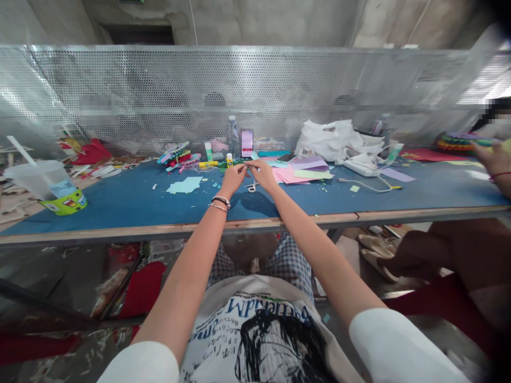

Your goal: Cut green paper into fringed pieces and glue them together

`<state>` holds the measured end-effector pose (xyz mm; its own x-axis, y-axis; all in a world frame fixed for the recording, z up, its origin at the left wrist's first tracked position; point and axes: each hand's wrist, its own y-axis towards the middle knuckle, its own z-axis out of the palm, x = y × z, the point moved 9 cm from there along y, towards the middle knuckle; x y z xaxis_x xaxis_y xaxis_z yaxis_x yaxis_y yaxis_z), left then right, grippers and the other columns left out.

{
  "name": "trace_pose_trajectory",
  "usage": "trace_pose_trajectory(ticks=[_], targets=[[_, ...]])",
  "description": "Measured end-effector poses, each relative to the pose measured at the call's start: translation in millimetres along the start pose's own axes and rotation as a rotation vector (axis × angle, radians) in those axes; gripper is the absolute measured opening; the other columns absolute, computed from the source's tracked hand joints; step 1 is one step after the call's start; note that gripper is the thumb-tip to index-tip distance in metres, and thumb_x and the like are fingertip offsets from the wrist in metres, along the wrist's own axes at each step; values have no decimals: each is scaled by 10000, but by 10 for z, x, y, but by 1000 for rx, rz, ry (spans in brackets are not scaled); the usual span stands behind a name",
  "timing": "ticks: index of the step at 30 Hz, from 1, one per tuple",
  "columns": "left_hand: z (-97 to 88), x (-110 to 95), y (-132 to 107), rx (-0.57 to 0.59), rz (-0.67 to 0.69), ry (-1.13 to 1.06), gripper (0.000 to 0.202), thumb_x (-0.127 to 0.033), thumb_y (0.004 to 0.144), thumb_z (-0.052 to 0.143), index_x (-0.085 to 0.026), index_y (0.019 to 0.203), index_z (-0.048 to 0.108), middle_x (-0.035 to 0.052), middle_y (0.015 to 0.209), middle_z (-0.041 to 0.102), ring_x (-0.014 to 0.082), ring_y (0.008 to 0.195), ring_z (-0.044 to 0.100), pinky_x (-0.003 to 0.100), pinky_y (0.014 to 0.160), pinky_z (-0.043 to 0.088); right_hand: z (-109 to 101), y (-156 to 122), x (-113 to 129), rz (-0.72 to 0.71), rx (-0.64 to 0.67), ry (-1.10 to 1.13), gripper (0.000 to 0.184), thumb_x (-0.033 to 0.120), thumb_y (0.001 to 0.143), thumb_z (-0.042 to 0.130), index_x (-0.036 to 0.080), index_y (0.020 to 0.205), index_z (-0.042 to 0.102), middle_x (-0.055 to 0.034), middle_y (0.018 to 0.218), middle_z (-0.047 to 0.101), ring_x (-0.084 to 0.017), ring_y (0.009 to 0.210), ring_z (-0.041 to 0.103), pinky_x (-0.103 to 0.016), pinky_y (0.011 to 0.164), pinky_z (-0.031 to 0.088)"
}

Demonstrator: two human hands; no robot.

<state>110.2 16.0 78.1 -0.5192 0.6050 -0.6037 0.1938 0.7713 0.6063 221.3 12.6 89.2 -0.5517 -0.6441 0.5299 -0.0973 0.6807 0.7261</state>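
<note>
Both my arms reach out over the blue table (131, 205). My left hand (233, 176), with bracelets at the wrist, and my right hand (261, 174) meet fingertip to fingertip, pinching a small piece of paper (247, 167) between them; it is too small to see clearly. White-handled scissors (252, 186) lie on the table just below my hands. A light blue paper sheet (184, 185) lies to the left of my left hand. Pink, purple and green paper sheets (299, 173) lie to the right of my right hand.
A plastic cup with a straw (48, 183) stands at the table's left end. Folded paper strips (178, 155), glue sticks, a bottle (232, 135) and a pink box (247, 142) line the perforated metal screen. A white bag (331, 139), power strip and cable lie right. Another person's hand (495, 159) is at far right.
</note>
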Motion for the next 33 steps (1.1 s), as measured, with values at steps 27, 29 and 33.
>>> trace_pose_trajectory(ticks=[27, 29, 33], targets=[[7, -54, -17, 15, 3, -34, 298, -286, 856, 461, -121, 995, 666, 64, 761, 705, 149, 695, 622, 239, 689, 469, -38, -15, -70, 55, -44, -43, 289, 221, 843, 428, 165, 972, 680, -74, 970, 670, -171, 847, 585, -324, 853, 432], [8, -57, -16, 15, 7, -37, 296, -288, 852, 466, -121, 993, 666, 62, 764, 707, 150, 701, 622, 241, 697, 470, -35, -15, -77, 63, -40, -30, 289, 220, 842, 421, 160, 968, 674, -77, 978, 667, -171, 855, 589, -325, 857, 431], [9, -61, -16, 16, 21, -36, 284, -276, 843, 471, -123, 981, 667, 55, 755, 707, 152, 717, 625, 243, 715, 469, -44, -20, -81, 64, -46, 19, 273, 202, 814, 438, 151, 972, 655, -74, 970, 666, -161, 805, 592, -322, 821, 446]])
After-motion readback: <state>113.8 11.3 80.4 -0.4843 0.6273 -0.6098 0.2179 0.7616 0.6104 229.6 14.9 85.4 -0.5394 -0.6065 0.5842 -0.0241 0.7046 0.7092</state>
